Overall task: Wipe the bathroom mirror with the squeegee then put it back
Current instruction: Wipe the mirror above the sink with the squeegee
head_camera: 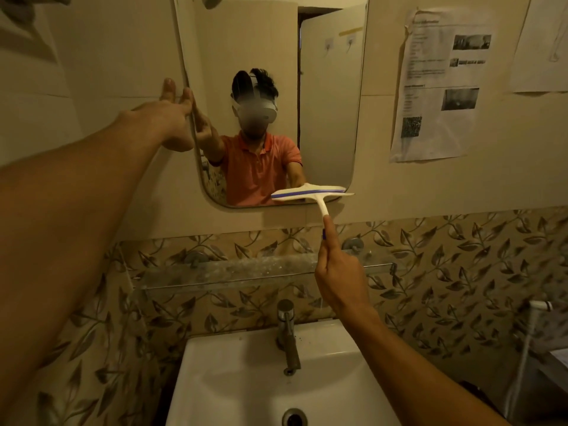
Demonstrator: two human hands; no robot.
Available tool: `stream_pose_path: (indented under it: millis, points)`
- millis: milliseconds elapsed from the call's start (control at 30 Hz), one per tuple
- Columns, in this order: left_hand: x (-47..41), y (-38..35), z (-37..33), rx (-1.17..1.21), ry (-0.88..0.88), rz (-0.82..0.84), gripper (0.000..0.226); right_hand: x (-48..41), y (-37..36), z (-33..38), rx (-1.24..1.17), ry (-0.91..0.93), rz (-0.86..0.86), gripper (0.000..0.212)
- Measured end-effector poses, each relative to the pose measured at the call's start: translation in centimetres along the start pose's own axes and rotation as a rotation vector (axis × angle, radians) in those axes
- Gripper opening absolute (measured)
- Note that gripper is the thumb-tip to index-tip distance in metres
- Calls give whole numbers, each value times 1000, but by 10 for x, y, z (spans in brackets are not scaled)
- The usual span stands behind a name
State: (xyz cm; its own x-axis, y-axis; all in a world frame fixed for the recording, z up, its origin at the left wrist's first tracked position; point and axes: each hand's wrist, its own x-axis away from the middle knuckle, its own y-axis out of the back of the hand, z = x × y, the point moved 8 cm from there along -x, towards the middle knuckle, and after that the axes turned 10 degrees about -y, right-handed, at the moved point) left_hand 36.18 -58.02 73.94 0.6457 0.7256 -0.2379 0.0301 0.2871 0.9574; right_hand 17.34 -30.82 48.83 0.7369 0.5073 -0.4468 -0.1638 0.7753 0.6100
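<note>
The bathroom mirror (325, 118) hangs on the beige wall above the sink. My left hand (172, 118) reaches up to the mirror's left edge, fingers straight, touching the rim. My right hand (338, 272) grips the handle of a white squeegee (310, 193) with a blue blade, index finger stretched along the handle. The blade lies level against the mirror's lower right corner, close to the bottom edge. The mirror reflects a person in an orange shirt.
A glass shelf (246, 269) runs below the mirror on leaf-patterned tiles. Below it stand a metal tap (289, 336) and a white sink (246, 379). Printed papers (439, 84) are stuck on the wall at the right. A white rack (534, 348) stands at the far right.
</note>
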Motion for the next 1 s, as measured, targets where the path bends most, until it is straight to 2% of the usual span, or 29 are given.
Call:
stream_pose_path:
  millis: [267, 533, 733, 1000]
  points:
    - [1, 0, -1, 14, -4, 4, 110, 19, -11, -22, 26, -38, 67, 63]
    - [6, 2, -5, 6, -11, 5, 107, -1, 4, 2, -31, -20, 24, 63]
    - [5, 2, -5, 12, -18, 11, 109, 14, -1, -20, 28, -73, 108, 61]
    - [5, 10, -6, 35, -4, 10, 108, 6, 51, -32, -47, -127, 43, 57]
